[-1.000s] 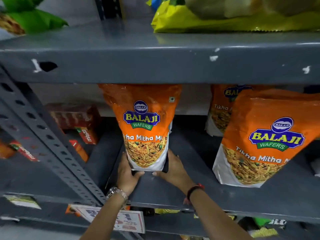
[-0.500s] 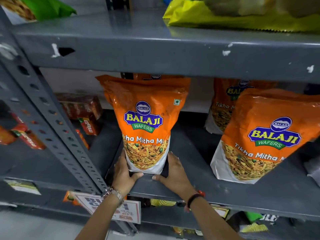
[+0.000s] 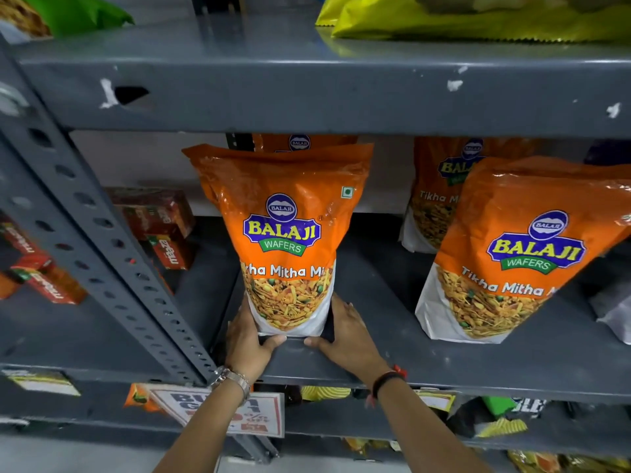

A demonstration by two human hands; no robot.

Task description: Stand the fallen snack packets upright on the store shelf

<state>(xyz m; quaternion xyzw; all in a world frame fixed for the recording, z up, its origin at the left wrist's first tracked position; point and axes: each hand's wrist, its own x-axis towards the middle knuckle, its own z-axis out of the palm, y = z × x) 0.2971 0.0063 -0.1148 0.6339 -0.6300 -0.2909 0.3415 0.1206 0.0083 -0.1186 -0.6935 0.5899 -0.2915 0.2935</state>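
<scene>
A person's two hands steady an orange snack packet standing upright near the front of a grey metal shelf in a store. The left hand cups the packet's lower left edge and the right hand presses against its lower right edge, both grips clamped on the white base of the packet, thumbs lying along the shelf in front of it. A metal watch circles the left wrist; a dark band with red thread circles the right.

A second orange packet shows just behind the held one, only its top visible. To the right, well apart from the hands, another packet of the same brand stands tilted, its top leaning right, with one more packet behind it. A perforated upright post crosses the left of the frame, and red drink cartons sit on the shelf beyond it. On the shelf above lie a yellow bag and a green bag. A printed offer sign hangs from the shelf edge beneath the left wrist.
</scene>
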